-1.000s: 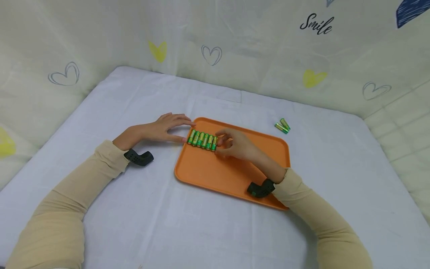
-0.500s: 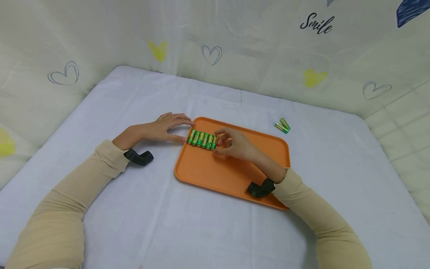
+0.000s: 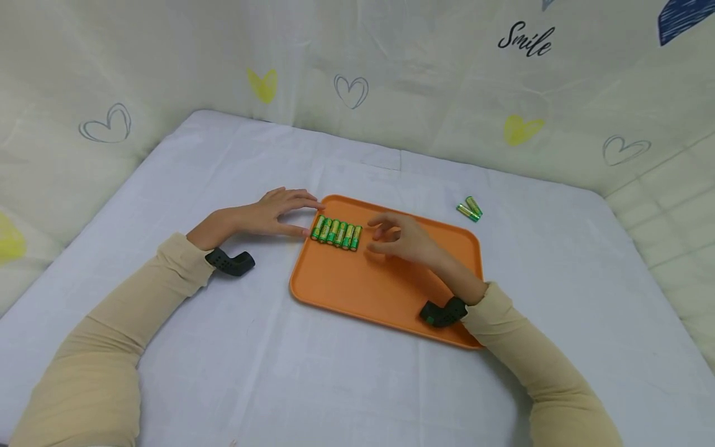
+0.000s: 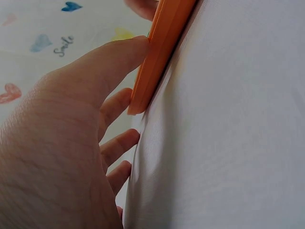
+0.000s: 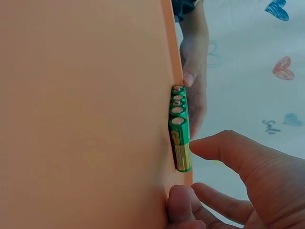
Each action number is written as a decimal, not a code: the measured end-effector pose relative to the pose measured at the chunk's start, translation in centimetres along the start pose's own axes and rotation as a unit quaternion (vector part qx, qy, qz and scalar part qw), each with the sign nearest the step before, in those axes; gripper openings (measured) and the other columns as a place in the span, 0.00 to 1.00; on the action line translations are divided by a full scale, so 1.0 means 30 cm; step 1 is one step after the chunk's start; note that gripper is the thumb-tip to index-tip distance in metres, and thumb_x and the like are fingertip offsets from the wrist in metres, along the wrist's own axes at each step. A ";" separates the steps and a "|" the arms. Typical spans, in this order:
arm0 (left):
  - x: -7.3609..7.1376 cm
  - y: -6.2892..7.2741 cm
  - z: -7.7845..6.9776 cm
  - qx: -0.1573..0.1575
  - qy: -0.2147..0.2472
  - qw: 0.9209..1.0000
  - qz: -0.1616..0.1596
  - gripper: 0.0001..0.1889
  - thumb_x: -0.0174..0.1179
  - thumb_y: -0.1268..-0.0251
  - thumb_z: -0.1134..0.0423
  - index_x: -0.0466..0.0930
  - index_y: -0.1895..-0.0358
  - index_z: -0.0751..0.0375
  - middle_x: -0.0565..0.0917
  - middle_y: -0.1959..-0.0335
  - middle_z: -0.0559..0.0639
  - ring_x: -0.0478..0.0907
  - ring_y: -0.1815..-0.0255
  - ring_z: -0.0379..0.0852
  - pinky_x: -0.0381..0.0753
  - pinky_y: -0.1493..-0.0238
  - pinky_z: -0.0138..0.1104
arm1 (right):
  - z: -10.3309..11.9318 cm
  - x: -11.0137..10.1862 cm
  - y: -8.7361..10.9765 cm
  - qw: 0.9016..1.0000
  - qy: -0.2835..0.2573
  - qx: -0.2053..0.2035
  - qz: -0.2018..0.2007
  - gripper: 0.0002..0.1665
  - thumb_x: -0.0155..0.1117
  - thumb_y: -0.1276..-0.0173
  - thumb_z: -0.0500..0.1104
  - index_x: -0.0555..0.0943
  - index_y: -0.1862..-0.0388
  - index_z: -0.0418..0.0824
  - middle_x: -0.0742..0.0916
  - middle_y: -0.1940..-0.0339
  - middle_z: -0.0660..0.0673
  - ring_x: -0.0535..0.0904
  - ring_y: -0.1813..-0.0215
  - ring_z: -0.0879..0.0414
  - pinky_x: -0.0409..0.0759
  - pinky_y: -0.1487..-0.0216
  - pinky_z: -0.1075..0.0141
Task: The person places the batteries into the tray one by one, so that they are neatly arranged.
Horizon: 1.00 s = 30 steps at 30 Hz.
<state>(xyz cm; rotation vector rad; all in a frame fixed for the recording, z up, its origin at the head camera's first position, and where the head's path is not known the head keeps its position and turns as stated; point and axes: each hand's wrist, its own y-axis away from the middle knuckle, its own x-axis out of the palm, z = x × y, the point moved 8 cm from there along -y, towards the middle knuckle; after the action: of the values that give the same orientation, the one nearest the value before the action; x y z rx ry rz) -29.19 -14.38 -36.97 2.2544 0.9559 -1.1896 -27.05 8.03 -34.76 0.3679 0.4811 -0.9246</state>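
Note:
Side by side in a row, several green-and-yellow batteries [image 3: 337, 233] lie at the left end of an orange tray [image 3: 341, 285]. My left hand [image 3: 268, 214] is spread at the tray's left edge, its thumb touching the rim [image 4: 151, 57] in the left wrist view. Just right of the row, my right hand [image 3: 406, 241] hovers over the tray with loosely bent fingers and nothing in them. The right wrist view has the nearest battery [image 5: 180, 143] close to the right thumb [image 5: 214, 145], with the left hand [image 5: 194, 71] beyond the row.
Two more batteries [image 3: 468, 210] lie on the white tablecloth [image 3: 536, 248] beyond the tray's far right corner. A pale curtain [image 3: 424, 68] printed with hearts hangs behind the table. Each wrist wears a black camera mount [image 3: 230, 262].
My right hand has drawn back to the right, away from the end of the battery row, and that end battery now shows fully. The left hand stays where it was.

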 end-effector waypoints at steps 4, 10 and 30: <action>0.003 -0.004 0.002 -0.001 0.002 1.000 0.001 0.35 0.58 0.33 0.42 0.61 0.26 0.46 0.61 0.27 0.51 0.44 0.22 0.53 0.30 0.27 0.56 | -0.021 -0.020 0.009 1.000 -0.007 0.008 -0.007 0.25 0.69 0.37 0.35 0.76 0.41 0.31 0.80 0.57 0.37 0.79 0.70 0.52 0.81 0.66 0.63; 0.006 -0.005 0.004 -0.006 0.003 1.000 0.004 0.34 0.58 0.34 0.42 0.61 0.26 0.45 0.60 0.27 0.50 0.44 0.22 0.52 0.29 0.27 0.55 | -0.049 -0.052 0.020 0.999 -0.001 0.021 -0.026 0.22 0.68 0.35 0.35 0.78 0.43 0.30 0.80 0.58 0.38 0.78 0.72 0.55 0.80 0.68 0.67; 0.007 -0.005 0.005 0.001 -0.002 1.000 -0.001 0.34 0.58 0.33 0.44 0.62 0.27 0.47 0.61 0.28 0.52 0.45 0.22 0.55 0.31 0.27 0.57 | -0.129 -0.214 0.068 0.994 0.007 0.059 -0.087 0.18 0.67 0.33 0.38 0.80 0.46 0.33 0.83 0.56 0.38 0.81 0.72 0.56 0.80 0.65 0.68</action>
<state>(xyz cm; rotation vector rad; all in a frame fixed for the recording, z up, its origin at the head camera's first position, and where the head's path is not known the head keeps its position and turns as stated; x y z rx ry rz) -29.30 -14.29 -37.24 2.2510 0.9554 -1.1959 -29.56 15.36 -34.32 0.4454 0.4788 -1.1223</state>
